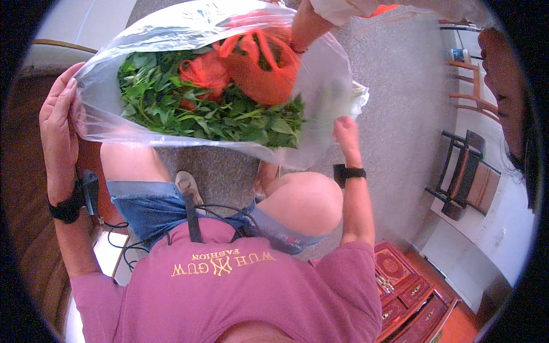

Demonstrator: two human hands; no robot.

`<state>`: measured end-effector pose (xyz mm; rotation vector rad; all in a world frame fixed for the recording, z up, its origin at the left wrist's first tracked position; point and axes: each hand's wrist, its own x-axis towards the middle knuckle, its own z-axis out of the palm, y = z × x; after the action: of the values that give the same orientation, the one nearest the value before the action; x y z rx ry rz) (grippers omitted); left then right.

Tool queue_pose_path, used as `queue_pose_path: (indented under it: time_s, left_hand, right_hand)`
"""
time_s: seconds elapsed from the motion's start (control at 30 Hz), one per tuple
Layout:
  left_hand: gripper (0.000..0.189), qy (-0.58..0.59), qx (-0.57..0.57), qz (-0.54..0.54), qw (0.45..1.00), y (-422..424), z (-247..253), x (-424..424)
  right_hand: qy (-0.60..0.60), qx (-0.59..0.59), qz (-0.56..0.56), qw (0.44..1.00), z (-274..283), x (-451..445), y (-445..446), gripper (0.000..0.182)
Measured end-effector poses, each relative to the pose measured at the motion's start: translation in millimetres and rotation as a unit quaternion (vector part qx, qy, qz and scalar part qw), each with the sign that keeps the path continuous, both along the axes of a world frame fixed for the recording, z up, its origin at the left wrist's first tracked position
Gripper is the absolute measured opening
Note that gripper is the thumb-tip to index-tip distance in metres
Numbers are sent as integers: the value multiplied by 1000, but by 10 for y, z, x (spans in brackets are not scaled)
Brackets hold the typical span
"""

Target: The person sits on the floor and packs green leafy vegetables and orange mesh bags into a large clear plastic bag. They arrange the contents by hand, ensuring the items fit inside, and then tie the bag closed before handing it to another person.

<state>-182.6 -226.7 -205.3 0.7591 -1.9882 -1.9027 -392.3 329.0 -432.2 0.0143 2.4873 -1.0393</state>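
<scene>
A large clear plastic bag is spread wide in front of me, above my knees. Leafy green vegetables fill much of its inside. On the greens lie red plastic bags, and what they hold is hidden. My left hand pinches the bag's left edge between thumb and fingers. At the opposite side, my right hand is closed around the plastic at the lower right rim. Another person's forearm reaches down at the red bags from the top, with its hand mostly hidden behind them.
A person's head is close at the right rim. Beyond it are wooden chairs and a black-framed chair. Carved red furniture with drawers stands at lower right. Black cables run beside my lap, over the speckled floor.
</scene>
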Motion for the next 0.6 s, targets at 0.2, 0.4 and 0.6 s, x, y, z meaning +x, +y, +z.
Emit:
queue_pose_path:
  time_s: [0.2,0.4,0.6]
  left_hand:
    - [27,-16,-14,18,1000,-28,-78,107]
    - [28,7,-15,66,998,-69,-119,146]
    - [24,36,-1,156,987,33,-26,-108]
  right_hand:
    - [-35,-116,62,991,522,265,-817,21]
    - [-66,-52,143,986,657,92,-967,28]
    - [-1,-117,140,983,963,-79,-1194,33]
